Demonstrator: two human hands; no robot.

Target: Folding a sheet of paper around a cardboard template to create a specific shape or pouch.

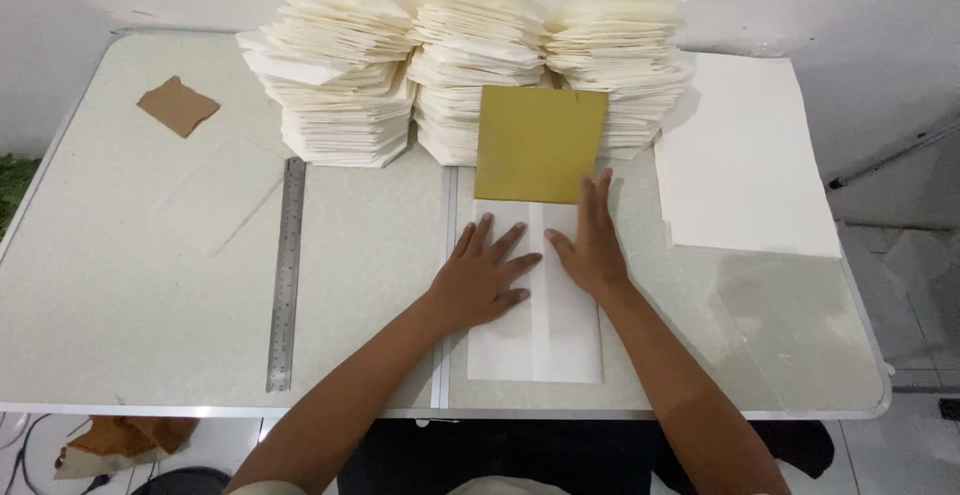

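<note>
Two flat, spread grips of mine, left hand (482, 277) and right hand (590, 245), press the folded white paper (535, 340) at the surface's (130, 295) six o'clock edge, the yellow card (540, 143) touching my right fingertips (604, 181) at twelve o'clock, before the paper stacks (470, 45).

The tops of the three far stacks of folded white paper (470, 45) are cut off by the upper edge. The yellow card (540, 145) hides the lower front of the middle stack and the far end of the white sheet (560, 340). Both hands cover the middle of this sheet. The brown scraps (120, 440) under the table (130, 285) are partly hidden.
</note>
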